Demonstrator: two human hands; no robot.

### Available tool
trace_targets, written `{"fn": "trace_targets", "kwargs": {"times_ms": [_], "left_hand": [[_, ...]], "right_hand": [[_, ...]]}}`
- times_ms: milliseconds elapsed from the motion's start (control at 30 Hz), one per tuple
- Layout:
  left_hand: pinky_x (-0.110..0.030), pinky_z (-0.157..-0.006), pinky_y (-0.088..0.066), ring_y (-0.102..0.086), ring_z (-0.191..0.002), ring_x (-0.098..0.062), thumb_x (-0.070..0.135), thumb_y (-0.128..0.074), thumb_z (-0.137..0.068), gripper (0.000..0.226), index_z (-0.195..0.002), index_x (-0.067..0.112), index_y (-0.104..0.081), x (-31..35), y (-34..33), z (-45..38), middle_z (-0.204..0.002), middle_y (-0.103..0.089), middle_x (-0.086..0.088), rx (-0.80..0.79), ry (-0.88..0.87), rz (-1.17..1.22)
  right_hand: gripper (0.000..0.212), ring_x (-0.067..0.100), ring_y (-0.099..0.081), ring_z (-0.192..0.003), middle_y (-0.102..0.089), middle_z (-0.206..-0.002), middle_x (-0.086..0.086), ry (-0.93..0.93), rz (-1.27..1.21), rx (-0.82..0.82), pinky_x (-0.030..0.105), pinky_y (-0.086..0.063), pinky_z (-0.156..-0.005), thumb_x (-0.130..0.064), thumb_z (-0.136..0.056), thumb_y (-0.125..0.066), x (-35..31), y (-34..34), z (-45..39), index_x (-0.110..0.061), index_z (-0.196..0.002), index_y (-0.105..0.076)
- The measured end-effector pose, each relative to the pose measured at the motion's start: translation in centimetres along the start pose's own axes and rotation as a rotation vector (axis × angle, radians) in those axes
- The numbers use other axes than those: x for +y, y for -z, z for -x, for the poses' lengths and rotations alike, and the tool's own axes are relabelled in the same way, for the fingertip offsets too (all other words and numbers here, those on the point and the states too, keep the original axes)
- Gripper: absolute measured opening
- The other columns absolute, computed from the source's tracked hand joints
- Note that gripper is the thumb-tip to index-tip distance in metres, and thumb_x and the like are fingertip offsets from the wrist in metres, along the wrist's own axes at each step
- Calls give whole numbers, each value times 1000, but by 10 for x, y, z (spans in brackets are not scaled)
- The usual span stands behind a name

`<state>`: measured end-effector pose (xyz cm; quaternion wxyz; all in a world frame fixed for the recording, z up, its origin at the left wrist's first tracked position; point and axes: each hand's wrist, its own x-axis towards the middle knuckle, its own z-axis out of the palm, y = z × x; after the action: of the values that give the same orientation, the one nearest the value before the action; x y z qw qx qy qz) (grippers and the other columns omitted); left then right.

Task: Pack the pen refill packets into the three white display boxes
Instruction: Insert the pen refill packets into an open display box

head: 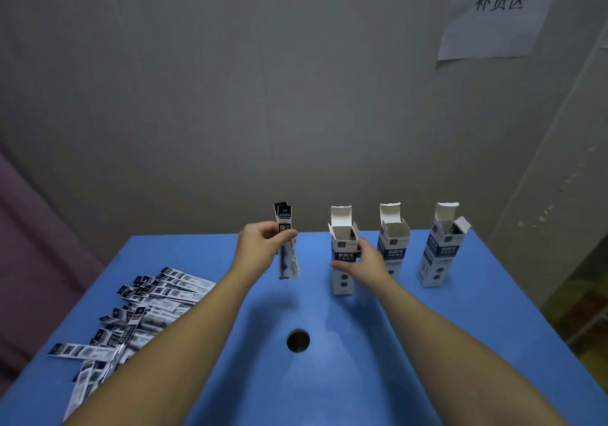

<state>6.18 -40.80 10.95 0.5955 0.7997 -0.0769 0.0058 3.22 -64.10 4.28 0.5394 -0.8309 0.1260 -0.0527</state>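
Loose packets (pixel 131 320) print blurred, left arm hiding part of pile

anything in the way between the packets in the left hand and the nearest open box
Nothing visible. The left hand holds the packets upright in the air, just left of the nearest box. Its top flaps are open, and the right hand holds its side, not covering the opening.

grey wall (pixel 263 96) behind blue tabletop (pixel 362 376); paper sign (pixel 496 14) upper right of the wall; purple upholstery (pixel 39 244) left of tabletop.
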Motion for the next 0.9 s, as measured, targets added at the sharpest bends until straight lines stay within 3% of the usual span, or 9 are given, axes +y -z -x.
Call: {"fn": "trace_targets", "kwargs": {"times_ms": [133,267,433,633,800,900], "left_hand": [[-50,-86,-60,-76,-86,-23,18,-79,-86,16,-80,3,-74,29,11,7,-82,-78,-6,3,-53,108],[-46,-80,-62,-76,-84,-28,8,-77,-83,3,-86,7,-75,82,18,33,-83,-78,-10,-25,-180,304],[-40,-72,-63,-76,-80,-30,13,-75,-73,14,-86,7,-73,137,21,67,-78,-76,-6,-41,-383,478],[-45,-77,-62,-75,-79,-36,13,-77,-74,13,-85,6,-75,146,12,85,-83,-76,-15,-101,-472,444],[-39,-77,-62,-76,-84,-31,18,-76,-73,19,-87,6,-75,138,10,93,-86,-77,-13,-137,-426,385],[-36,-79,-61,-76,-86,-27,19,-77,-73,16,-86,10,-76,133,8,96,-87,-78,-9,-161,-415,356]], "right_hand": [[46,9,-63,-91,-66,-95,-12,149,37,54,24,-52,-78,-23,-69,-91,-9,-2,16,-23,-103,-60],[51,7,-63,-90,-65,-96,-11,308,96,42,29,-56,-82,-31,-63,-94,-13,6,37,-23,-101,-61],[52,9,-61,-90,-63,-96,-12,417,106,19,29,-57,-83,-35,-63,-94,-27,15,73,-23,-102,-62],[61,8,-62,-95,-65,-104,-14,483,36,-4,17,-53,-81,-34,-65,-93,-46,17,115,-25,-116,-62],[57,11,-63,-95,-65,-103,-13,479,8,-23,18,-54,-80,-38,-66,-92,-52,14,128,-26,-114,-63],[55,7,-64,-95,-66,-101,-14,454,2,-5,14,-52,-79,-35,-65,-93,-54,12,134,-37,-111,-62]]}}
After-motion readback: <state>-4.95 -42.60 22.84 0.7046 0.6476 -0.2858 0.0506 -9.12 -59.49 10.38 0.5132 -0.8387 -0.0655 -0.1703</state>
